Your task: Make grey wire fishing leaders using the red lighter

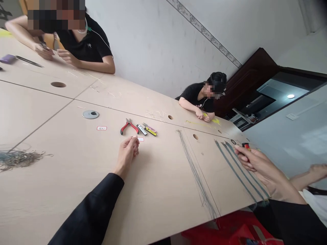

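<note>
Hands of the wearer extend over a pale wooden table (76, 163). The left hand (127, 151), in a black sleeve, rests on the tabletop with fingers curled loosely inward; thumb and forefinger meet at a small pale object too small to identify, just beside a small white label (140, 139). The right hand (258, 163) is half closed, fingers bent around a small red and black lighter-like object (246, 146) held at the fingertips above the table's far edge.

Red-handled pliers (129, 126) lie just beyond the left hand, jaws pointing away, handles spread. Beside them to the right lie a black rectangular clipper (141, 129) and a yellow and black clipper (150, 130), close together. A thin bundle of long grey wires (194, 170) runs diagonally across the table between the two hands. Three thicker grey-green wire bundles (237, 170) lie parallel under the right hand, reaching the near edge. A small black ring (233, 141) sits near their far ends.

A tangled pile of grey wire offcuts (19, 158) lies at the left. A round grey cable-port cover (90, 114) and a red-edged white label (101, 128) sit further back. Open round holes pierce the tabletop. Two other persons in black shirts (87, 44) (194, 97) sit at the far side, hands on the table. A red plastic object (224, 229) shows below the table edge.
</note>
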Motion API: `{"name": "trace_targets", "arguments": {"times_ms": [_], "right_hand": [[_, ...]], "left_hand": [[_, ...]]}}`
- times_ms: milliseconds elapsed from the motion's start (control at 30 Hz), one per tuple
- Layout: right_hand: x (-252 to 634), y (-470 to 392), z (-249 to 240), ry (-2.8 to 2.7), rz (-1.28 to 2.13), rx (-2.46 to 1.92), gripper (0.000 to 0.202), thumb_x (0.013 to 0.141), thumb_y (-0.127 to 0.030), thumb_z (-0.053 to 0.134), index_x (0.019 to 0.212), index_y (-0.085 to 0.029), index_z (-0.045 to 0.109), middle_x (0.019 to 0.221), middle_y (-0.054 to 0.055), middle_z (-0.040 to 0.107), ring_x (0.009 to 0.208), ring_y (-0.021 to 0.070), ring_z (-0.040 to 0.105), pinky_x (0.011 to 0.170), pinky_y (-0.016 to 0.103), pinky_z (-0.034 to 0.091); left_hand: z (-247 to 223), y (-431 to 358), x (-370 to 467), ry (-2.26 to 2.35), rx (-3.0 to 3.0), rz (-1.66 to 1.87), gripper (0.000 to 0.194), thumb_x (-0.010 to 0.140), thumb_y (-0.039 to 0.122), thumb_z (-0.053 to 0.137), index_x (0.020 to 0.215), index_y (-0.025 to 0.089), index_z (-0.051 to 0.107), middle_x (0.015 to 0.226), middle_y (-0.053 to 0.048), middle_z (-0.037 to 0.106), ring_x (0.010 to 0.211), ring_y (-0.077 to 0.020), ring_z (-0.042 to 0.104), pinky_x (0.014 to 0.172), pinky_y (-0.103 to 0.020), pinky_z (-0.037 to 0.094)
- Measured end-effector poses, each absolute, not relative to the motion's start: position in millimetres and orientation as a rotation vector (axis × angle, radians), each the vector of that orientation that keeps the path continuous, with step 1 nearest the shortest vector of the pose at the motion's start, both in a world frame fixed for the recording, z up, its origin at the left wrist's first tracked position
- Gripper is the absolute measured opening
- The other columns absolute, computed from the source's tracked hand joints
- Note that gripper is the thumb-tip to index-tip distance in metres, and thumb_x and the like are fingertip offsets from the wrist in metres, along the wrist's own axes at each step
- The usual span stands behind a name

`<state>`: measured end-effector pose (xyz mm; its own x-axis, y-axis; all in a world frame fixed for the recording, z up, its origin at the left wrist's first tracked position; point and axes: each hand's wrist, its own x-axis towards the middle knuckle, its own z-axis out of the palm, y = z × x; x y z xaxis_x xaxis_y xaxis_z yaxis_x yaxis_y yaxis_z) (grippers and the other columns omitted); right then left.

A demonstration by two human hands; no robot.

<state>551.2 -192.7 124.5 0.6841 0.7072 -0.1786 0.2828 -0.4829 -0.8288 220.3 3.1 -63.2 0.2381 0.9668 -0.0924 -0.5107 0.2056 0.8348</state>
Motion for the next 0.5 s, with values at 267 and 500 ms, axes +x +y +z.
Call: {"name": "trace_targets", "arguments": {"times_ms": [267, 500], "right_hand": [[542.8, -242.7, 50.2, -1.030, 1.078, -2.537, 0.045, 0.079, -0.060, 0.059, 0.073, -0.016, 0.056, 0.054, -0.005, 0.036, 0.046, 0.0067, 0.026, 0.045, 0.022, 0.017], [547.8, -238.6, 32.5, -1.411, 0.956, -2.601, 0.040, 0.081, -0.052, 0.050, 0.061, -0.020, 0.035, 0.054, -0.005, 0.033, 0.054, 0.0105, 0.030, 0.054, 0.025, 0.024]], "left_hand": [[-55.3, 2.3, 222.6, 0.740, 0.806, 1.172, 0.031, 0.084, 0.033, 0.060, 0.060, 0.018, 0.047, 0.048, 0.005, 0.033, 0.040, -0.0069, 0.032, 0.039, -0.020, 0.027], [-53.6, 1.1, 222.0, 0.753, 0.828, 1.181, 0.032, 0.083, 0.033, 0.061, 0.059, 0.018, 0.048, 0.048, 0.005, 0.034, 0.041, -0.0070, 0.033, 0.039, -0.020, 0.029]]}}
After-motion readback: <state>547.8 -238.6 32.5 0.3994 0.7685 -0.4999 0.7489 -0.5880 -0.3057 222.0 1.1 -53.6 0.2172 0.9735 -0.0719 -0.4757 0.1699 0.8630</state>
